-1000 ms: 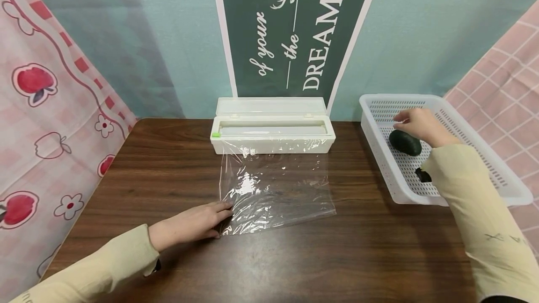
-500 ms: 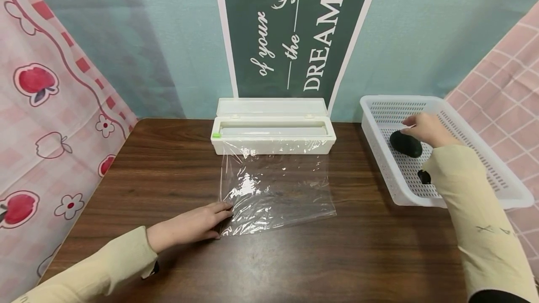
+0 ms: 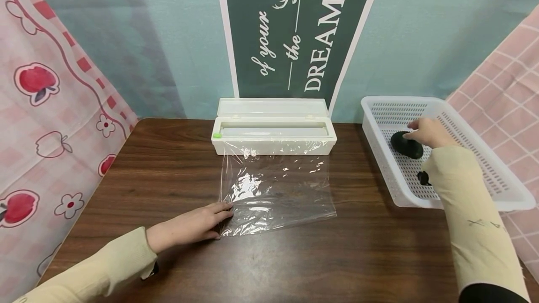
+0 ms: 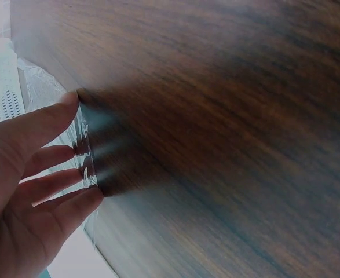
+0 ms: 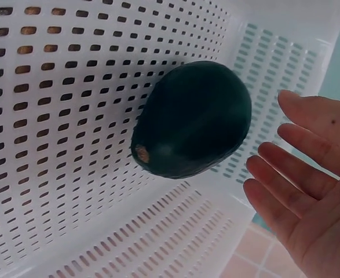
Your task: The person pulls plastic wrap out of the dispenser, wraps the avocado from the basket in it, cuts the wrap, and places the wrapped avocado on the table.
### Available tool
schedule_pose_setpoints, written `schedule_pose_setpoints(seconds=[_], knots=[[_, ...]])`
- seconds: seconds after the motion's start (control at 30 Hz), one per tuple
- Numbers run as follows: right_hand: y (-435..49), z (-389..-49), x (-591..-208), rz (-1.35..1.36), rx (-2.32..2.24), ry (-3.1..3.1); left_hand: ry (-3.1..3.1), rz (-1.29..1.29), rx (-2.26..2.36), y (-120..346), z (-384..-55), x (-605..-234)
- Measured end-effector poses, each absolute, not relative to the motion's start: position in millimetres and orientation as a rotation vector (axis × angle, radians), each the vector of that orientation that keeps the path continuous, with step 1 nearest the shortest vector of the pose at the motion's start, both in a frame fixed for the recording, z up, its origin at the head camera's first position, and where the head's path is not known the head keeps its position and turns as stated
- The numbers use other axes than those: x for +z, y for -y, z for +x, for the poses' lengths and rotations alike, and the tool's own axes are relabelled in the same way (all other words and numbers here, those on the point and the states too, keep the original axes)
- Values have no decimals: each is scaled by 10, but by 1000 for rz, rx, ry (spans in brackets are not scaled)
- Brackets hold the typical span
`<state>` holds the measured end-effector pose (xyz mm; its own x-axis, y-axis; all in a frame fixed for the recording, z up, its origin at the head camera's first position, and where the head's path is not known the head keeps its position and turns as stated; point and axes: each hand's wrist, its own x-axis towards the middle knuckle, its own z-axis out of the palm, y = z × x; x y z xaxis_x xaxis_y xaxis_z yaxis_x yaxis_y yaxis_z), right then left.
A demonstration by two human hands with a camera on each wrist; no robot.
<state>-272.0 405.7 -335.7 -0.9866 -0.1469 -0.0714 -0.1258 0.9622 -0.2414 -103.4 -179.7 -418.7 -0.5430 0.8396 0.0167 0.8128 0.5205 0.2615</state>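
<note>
A dark green avocado (image 3: 407, 147) lies in a white perforated plastic basket (image 3: 381, 172) at the right. Over it reaches my right hand (image 3: 431, 132). The right wrist view shows the avocado (image 5: 193, 121) apart from the spread, relaxed fingers (image 5: 294, 174), with nothing in the palm. Clear plastic wrap (image 3: 286, 191) stretches across the table from a white dispenser box (image 3: 273, 146) with its lid raised. My left hand (image 3: 191, 223) rests at the wrap's near left corner; in the left wrist view, its extended fingertips (image 4: 88, 200) touch the film's edge.
The brown wooden table (image 3: 269, 270) meets a blue-green cloth backdrop (image 3: 177, 36) behind. A patterned pink cloth (image 3: 54, 120) hangs at the left, and a pink checked cloth (image 3: 513, 92) at the right. Small black objects show under both cuffs.
My right hand has lowered slightly toward the near side of the basket, closer to the avocado. The left hand and the plastic wrap have stayed in place.
</note>
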Motion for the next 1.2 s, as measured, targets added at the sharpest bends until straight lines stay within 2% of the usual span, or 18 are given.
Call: schedule_pose_setpoints(seconds=[1.2], knots=[[-4118,-2827,-3714,-9,-380,-2892,-2655,1480,339,1809,-1040,-4241]])
